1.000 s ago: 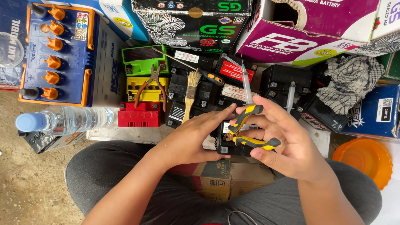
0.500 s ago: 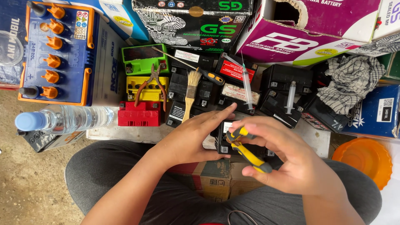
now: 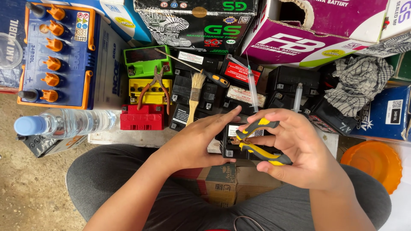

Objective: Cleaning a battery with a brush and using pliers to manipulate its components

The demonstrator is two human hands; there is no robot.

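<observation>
Left hand (image 3: pixel 195 143) is gripping the small black battery (image 3: pixel 233 143), right hand (image 3: pixel 299 152) is squeezing yellow-and-black pliers (image 3: pixel 261 141) on its terminal; I'd keep that battery braced hard.

Battery repair workshop — stacked batteries (image 3: pixel 150 92), boxes (image 3: pixel 295 40), pliers (image 3: pixel 155 85).

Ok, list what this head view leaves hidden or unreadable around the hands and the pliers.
- Pliers' tip, head view: the nose of the yellow-and-black pliers is too small and crowded to tell what it grips.
- Small black battery: mostly covered by the left hand and right hand.
- Orange lid: partly behind the right forearm.
- Water bottle: its level is unclear.
</observation>
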